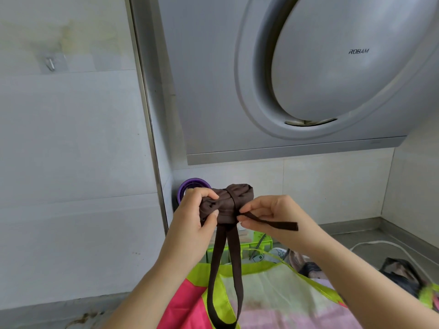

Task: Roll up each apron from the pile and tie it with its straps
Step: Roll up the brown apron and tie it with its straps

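Brown apron roll (228,201) midair, axis 9-to-3. Left hand (196,213) fingers (209,193) curled round 9 o'clock end. Right hand (270,213) fingers (251,206) pinch strap (275,223) at roll's 4 o'clock, tail toward 3.

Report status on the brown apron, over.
Left hand grips rolled brown apron. Right hand pinches strap end, strap wrapped round roll. Strap loop hangs loose below, over the apron pile.
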